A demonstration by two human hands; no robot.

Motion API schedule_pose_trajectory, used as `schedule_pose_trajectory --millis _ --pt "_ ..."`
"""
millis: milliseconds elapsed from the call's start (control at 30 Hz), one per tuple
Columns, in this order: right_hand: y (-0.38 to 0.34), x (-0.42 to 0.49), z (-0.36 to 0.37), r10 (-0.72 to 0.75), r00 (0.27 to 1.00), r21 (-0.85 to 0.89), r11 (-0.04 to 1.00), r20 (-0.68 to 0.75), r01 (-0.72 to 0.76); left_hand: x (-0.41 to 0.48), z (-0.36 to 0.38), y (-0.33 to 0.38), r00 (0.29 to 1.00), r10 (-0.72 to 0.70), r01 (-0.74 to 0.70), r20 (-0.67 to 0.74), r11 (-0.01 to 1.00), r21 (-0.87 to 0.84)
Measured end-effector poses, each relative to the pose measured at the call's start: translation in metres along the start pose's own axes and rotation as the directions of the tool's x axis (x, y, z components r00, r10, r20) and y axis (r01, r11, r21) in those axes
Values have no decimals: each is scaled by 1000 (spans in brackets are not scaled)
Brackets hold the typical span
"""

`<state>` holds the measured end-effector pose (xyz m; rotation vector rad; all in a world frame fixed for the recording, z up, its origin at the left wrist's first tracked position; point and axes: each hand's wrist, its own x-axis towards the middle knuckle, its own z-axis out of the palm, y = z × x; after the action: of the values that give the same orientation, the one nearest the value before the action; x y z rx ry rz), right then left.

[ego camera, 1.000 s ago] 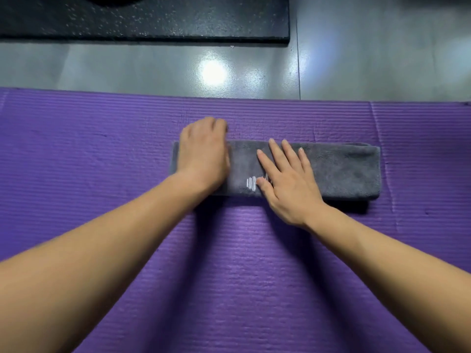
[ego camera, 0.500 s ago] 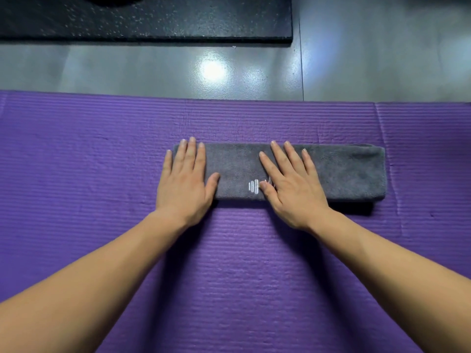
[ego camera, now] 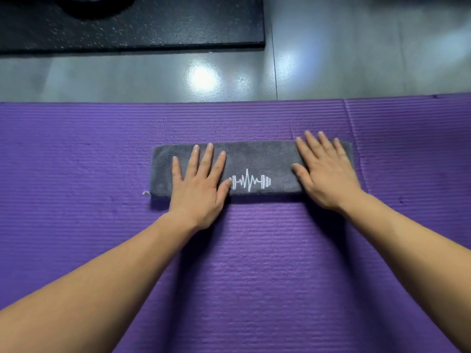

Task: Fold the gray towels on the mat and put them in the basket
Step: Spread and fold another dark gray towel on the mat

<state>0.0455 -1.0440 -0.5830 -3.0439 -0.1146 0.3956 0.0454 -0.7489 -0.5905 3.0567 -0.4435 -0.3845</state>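
A gray towel (ego camera: 257,156) lies folded into a long narrow strip across the purple mat (ego camera: 254,263). A small white tag (ego camera: 145,192) pokes out at its near corner, just left of the left hand (ego camera: 197,189). That hand rests flat on the strip's left part, fingers straight and spread. Between the two hands sits a white stitched logo (ego camera: 249,180) (a heartbeat line with a dumbbell plate at each end), touching the left thumb tip. The right hand (ego camera: 327,174) lies flat on the right end, fingers straight and slightly apart. The ribbed mat runs under both forearms. Beyond the fingertips are a shiny gray floor (ego camera: 127,77) and a black speckled slab (ego camera: 153,24).
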Motion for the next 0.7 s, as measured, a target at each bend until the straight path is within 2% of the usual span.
schedule_pose_trajectory --millis 67,200,367,467,500,567,633,700 --pt "22 -1 -2 21 1000 35 999 17 -21 -1 0 3 1000 -15 15 -2 1000 12" --pt "35 3 -2 -37 999 111 993 23 34 -2 -2 1 1000 -16 15 16 1000 18" --pt "39 5 -1 -34 999 133 991 26 30 -12 -2 -44 989 -148 148 -2 989 7" --pt "32 8 -7 8 998 66 998 68 -13 -13 -7 -66 972 -233 236 40 967 -95" --pt "25 8 -9 36 998 47 998 51 -38 -13 -10 -70 967 -251 254 35 955 -153" --pt "2 7 -18 54 996 59 997 -74 -50 -15 -16 -73 960 -281 267 -18 929 -258" --pt "-34 6 -27 -57 977 133 987 -206 86 -19 -20 -75 931 -356 307 -80 883 -356" --pt "-74 10 -31 -255 937 211 928 -238 306 -20 -24 -76 908 -408 331 -92 836 -438"
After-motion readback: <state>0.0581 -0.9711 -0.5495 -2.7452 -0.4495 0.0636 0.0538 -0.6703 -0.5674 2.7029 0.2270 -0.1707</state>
